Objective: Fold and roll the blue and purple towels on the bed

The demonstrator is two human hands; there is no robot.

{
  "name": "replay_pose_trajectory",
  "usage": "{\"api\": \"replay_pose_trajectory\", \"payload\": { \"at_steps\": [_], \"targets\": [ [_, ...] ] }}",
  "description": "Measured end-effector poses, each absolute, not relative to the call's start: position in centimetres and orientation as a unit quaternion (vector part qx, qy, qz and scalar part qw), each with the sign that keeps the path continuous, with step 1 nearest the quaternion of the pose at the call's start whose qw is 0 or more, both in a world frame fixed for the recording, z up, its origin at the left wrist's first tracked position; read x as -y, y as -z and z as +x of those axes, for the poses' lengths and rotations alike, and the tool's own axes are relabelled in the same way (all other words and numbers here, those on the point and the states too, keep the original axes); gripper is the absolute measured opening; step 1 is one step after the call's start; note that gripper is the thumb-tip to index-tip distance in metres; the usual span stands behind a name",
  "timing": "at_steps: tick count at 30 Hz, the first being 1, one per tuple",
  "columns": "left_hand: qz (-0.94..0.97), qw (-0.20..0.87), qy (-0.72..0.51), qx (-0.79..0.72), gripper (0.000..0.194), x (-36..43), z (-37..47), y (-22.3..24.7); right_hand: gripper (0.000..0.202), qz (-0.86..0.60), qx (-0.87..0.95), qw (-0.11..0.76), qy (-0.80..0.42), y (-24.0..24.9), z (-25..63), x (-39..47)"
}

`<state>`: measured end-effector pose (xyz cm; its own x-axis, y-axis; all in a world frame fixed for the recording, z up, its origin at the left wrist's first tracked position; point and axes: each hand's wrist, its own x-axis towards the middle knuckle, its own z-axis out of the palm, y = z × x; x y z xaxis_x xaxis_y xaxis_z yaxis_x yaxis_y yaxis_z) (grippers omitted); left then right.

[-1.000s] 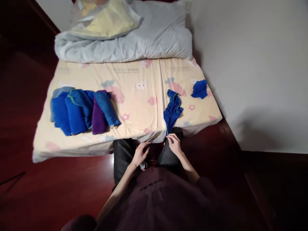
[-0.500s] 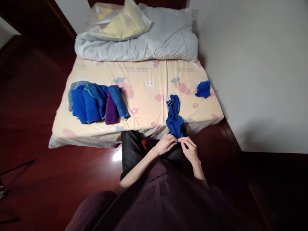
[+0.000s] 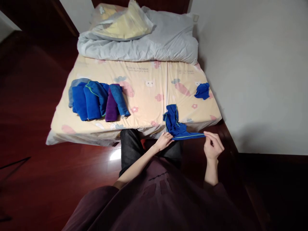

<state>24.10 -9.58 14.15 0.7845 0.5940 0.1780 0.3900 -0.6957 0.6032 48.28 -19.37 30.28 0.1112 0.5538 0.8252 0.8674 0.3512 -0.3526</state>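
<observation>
A blue cloth with a green edge [image 3: 176,125] hangs over the near edge of the mattress [image 3: 144,99]. My left hand [image 3: 164,141] pinches its near-left corner. My right hand [image 3: 213,146] pinches the other corner, out to the right, so the near edge is stretched flat between them. The far part of the cloth still lies bunched on the mattress.
A row of folded blue and purple cloths [image 3: 96,100] lies at the mattress's left. A small crumpled blue cloth [image 3: 202,90] sits at the right, near the white wall [image 3: 252,70]. A grey quilt [image 3: 144,41] is heaped at the far end. Dark red wood floor [image 3: 48,173] surrounds the bed.
My left hand reached over and took the cloth beside my right hand. Then my right hand drew its corner out to the right, spreading the near edge.
</observation>
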Motion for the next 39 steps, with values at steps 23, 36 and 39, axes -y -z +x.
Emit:
{"api": "replay_pose_trajectory", "payload": {
  "at_steps": [23,36,39],
  "targets": [
    [0.772,0.242,-0.323,-0.490,0.036,-3.6,3.5,-27.1,0.011,-0.556,0.416,0.664,0.277,-39.3,62.2,11.4],
    [0.680,0.212,-0.480,-0.512,0.045,-7.7,-0.9,-35.0,0.015,-0.719,0.511,0.436,0.180,-41.4,65.3,6.2],
    [0.673,0.159,-0.478,-0.542,0.041,-8.5,-2.0,-36.8,0.019,-0.720,0.531,0.418,0.157,-41.7,65.2,5.3]
  ]
}}
